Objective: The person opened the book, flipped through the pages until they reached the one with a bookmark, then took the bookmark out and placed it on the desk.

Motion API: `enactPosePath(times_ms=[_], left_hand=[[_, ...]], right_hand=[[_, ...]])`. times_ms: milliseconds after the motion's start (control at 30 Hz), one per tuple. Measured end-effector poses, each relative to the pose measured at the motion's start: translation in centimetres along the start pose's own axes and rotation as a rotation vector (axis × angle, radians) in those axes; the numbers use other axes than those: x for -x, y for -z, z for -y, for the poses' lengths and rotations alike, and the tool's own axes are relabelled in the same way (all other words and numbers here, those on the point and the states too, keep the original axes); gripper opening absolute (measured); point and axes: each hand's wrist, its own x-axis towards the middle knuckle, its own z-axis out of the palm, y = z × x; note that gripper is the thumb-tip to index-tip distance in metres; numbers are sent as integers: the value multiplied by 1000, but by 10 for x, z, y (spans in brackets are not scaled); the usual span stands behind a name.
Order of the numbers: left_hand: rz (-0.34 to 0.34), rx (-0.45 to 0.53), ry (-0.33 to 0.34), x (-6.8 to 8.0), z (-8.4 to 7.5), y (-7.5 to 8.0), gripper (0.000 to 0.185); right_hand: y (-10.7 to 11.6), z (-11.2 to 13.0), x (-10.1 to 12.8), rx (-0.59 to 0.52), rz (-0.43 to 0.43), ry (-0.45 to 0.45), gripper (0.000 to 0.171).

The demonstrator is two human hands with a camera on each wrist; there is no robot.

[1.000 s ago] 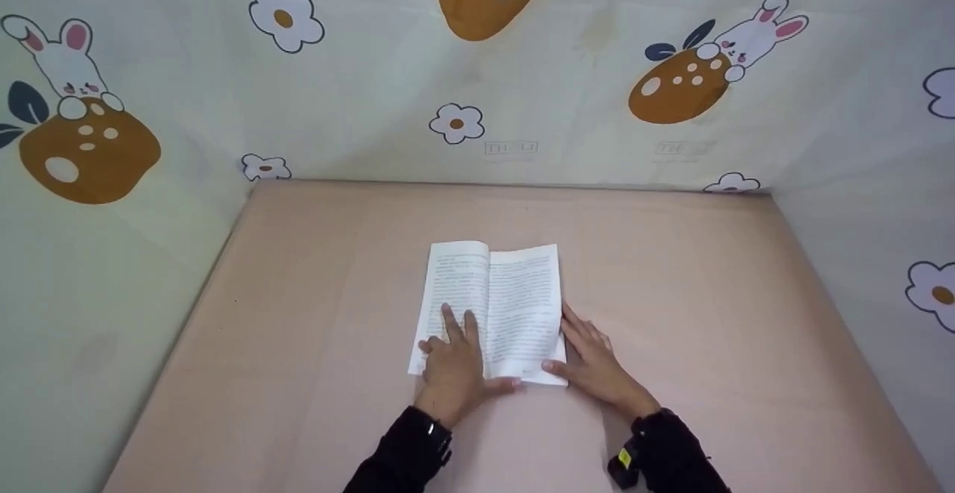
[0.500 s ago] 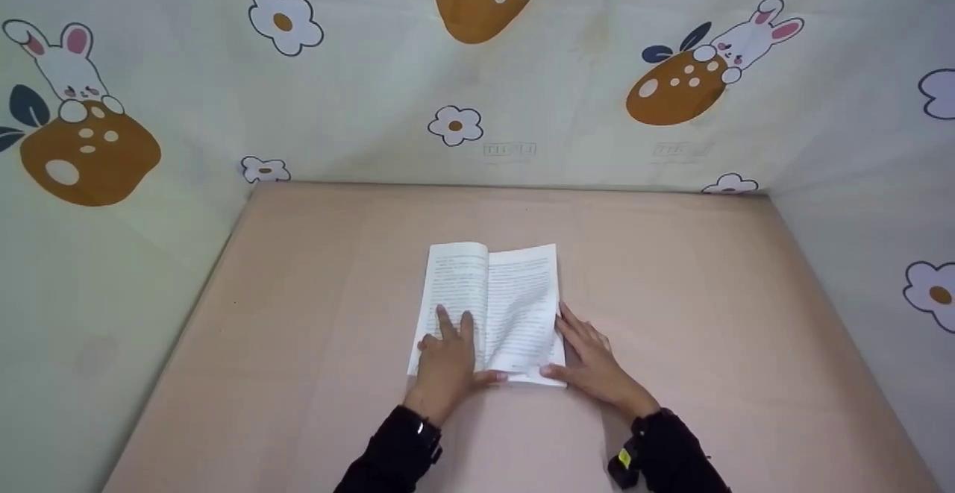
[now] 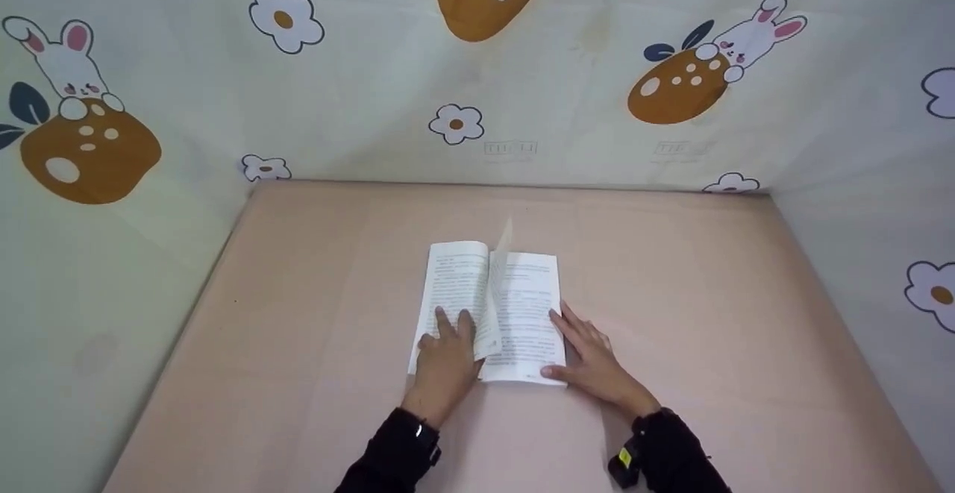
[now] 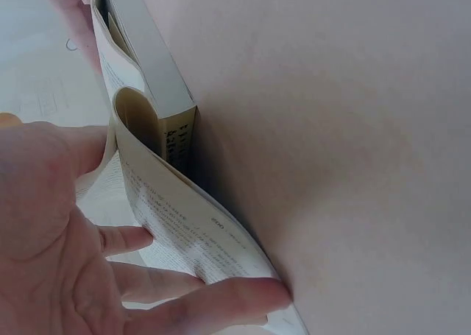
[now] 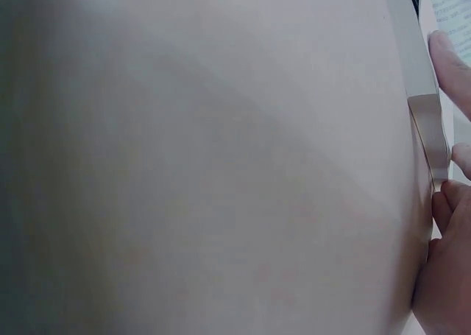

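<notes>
An open book (image 3: pixel 522 329) lies on the table with printed pages facing up. My left hand (image 3: pixel 445 370) rests on its left page, fingers spread; the thumb is at the fold. Between the two sides a single leaf (image 3: pixel 495 306) stands up, curving over that thumb. In the left wrist view, paper bends into a loop beside the thumb (image 4: pixel 92 147), and the fingers (image 4: pixel 221 302) lie across the left page. My right hand (image 3: pixel 597 374) holds the right edge, thumb (image 5: pixel 449 66) on the page and other fingers along the side.
The pinkish-beige table surface (image 3: pixel 321 269) spreads around the book. Behind it rises a pale wall covering (image 3: pixel 358 105) printed with rabbits and flowers, and similar walls stand at left and right. A dark device (image 3: pixel 624 467) sits at the right wrist.
One leaf has lifted off the right side and swung up toward the left, uncovering the page beneath. My left hand has shifted slightly left and its thumb has drawn in; the right hand stays put.
</notes>
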Motion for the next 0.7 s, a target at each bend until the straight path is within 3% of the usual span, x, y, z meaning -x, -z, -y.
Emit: enactPosePath(times_ms=[400, 533, 700], left_hand=[[33, 54, 68, 0, 2, 3, 54], [10, 39, 97, -1, 8, 4, 43], [-5, 58, 114, -2, 12, 4, 47]], right_hand=[[0, 0, 0, 12, 15, 1, 89], [0, -2, 0, 16, 18, -5, 89], [-1, -2, 0, 17, 4, -12, 89]])
